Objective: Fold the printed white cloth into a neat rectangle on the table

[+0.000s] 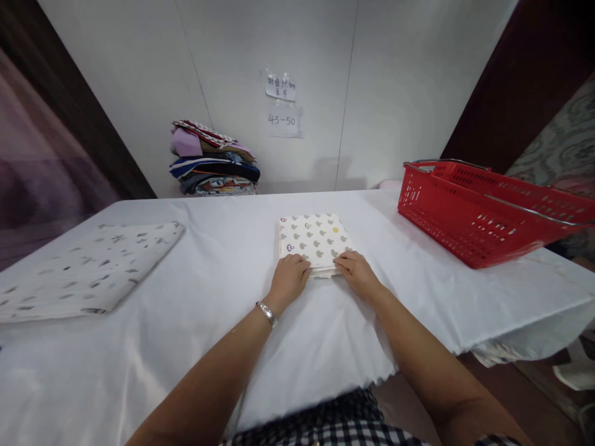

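A folded cream cloth with a grey mushroom-like print [313, 238] lies flat on the white-covered table [223, 291], a little right of centre. My left hand [289, 277] rests on its near left corner, fingers curled over the edge. A silver bracelet sits on that wrist. My right hand [356, 271] presses flat on the near right corner. Both hands touch the cloth's near edge; whether they grip it I cannot tell.
A red plastic basket [483, 210] with metal handles stands at the right of the table. A larger folded white patterned cloth [88, 269] lies at the left. A stack of folded colourful clothes [214, 161] sits against the back wall, below paper notes [282, 102].
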`<move>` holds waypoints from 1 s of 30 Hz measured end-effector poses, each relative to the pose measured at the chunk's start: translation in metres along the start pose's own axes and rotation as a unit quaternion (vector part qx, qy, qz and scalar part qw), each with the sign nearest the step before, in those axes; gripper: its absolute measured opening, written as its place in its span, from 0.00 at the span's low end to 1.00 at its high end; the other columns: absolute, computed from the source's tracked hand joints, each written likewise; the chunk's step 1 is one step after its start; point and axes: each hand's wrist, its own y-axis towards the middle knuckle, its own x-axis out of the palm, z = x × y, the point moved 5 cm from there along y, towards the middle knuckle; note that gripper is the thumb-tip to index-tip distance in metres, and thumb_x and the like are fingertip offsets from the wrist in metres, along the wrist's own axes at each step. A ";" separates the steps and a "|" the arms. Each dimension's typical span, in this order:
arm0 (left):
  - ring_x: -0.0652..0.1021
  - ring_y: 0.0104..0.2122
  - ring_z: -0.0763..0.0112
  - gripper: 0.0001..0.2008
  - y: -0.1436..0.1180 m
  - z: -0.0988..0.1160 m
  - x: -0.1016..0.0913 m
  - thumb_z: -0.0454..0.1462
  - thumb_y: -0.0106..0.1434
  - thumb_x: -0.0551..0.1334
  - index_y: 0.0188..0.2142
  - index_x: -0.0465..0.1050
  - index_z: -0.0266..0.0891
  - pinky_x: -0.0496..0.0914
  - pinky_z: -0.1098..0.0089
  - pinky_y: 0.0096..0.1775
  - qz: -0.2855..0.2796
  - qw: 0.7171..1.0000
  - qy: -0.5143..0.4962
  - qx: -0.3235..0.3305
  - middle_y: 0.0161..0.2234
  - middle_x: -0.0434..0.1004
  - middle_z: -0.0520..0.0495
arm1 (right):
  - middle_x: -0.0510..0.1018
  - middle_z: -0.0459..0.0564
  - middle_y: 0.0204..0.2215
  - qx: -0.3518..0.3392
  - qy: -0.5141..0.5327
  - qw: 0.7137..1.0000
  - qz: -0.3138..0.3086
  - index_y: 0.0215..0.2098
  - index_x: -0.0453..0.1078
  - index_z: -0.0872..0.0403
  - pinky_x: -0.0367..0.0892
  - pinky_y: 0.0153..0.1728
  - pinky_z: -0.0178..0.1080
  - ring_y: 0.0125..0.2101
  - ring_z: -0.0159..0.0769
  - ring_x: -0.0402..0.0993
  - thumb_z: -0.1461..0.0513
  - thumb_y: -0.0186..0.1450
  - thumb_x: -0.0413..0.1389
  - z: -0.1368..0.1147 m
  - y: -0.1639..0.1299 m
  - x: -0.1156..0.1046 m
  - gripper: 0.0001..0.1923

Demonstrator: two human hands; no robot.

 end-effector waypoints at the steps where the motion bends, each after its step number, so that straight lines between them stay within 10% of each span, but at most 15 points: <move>1: 0.70 0.36 0.66 0.08 0.001 0.000 0.000 0.36 0.64 0.55 0.35 0.73 0.41 0.63 0.63 0.40 -0.003 1.000 -0.006 -0.009 0.34 0.71 0.47 | 0.75 0.49 0.37 0.000 -0.004 1.000 -0.001 0.40 0.73 0.50 0.62 0.41 0.42 0.38 0.38 0.67 0.63 0.66 0.49 0.001 0.001 0.001 0.11; 11: 0.69 0.37 0.67 0.10 0.000 0.000 -0.008 0.35 0.65 0.53 0.36 0.74 0.42 0.62 0.64 0.40 0.056 0.998 -0.002 0.016 0.34 0.72 0.48 | 0.74 0.51 0.35 -0.006 0.003 0.997 0.077 0.36 0.72 0.52 0.62 0.41 0.42 0.39 0.39 0.67 0.65 0.65 0.48 0.000 0.003 -0.001 0.10; 30: 0.69 0.34 0.67 0.11 0.000 0.002 -0.001 0.37 0.66 0.53 0.31 0.72 0.41 0.62 0.64 0.38 0.013 0.998 0.020 0.053 0.33 0.71 0.47 | 0.75 0.51 0.36 -0.021 -0.001 0.999 0.025 0.38 0.73 0.51 0.64 0.40 0.43 0.37 0.38 0.68 0.63 0.66 0.48 -0.002 -0.001 -0.001 0.11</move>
